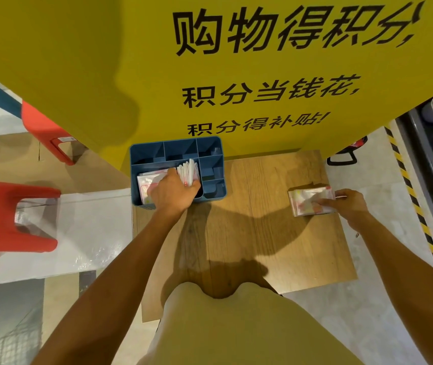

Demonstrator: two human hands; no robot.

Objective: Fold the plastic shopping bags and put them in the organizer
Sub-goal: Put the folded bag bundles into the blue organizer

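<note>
A blue organizer with several compartments stands at the far left corner of a small wooden table. My left hand reaches into its large front compartment and grips a bundle of folded white plastic bags standing on edge. Another folded bag lies flat in the same compartment, left of the hand. At the table's right edge lies a folded white bag with red print. My right hand rests on it, fingers laid over its right side.
A yellow wall panel with black characters rises right behind the table. Two red plastic stools stand to the left. A black and yellow striped edge and a dark shelf run along the right.
</note>
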